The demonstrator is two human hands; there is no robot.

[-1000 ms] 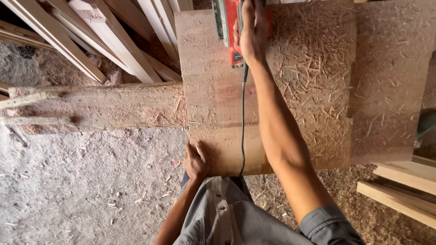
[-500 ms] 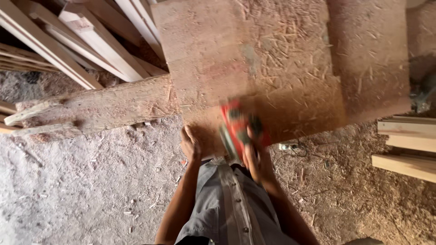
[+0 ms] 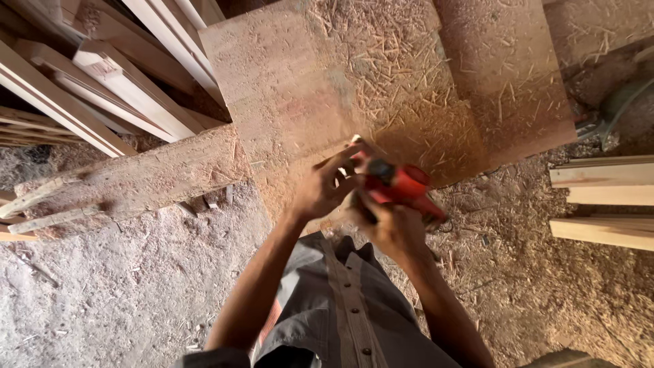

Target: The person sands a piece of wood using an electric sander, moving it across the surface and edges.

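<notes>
Both forearms reach forward from the bottom of the view and meet at a red power tool, which sits at the near edge of a broad wooden slab. The right hand lies under and behind the tool, fingers curled around its rear part in a grip. The left hand comes in from the tool's left side, wrist bent, its fingers spread and lightly curved against the tool's front end; whether they clasp it or only touch it cannot be told, since the hand is blurred.

Much of the tool is covered by the two hands, so its base and any cord are hard to make out. The person's grey buttoned shirt fills the lower middle and hides the ground directly beneath the tool.

The slab is coated with wood shavings, thickest on its right half. Left of the slab a rough weathered beam lies on the ground, and beyond it pale planed boards lean in a stack. Right of the slab, more light boards lie flat, cut off by the frame. The floor around the slab is dirt strewn with sawdust and chips.
</notes>
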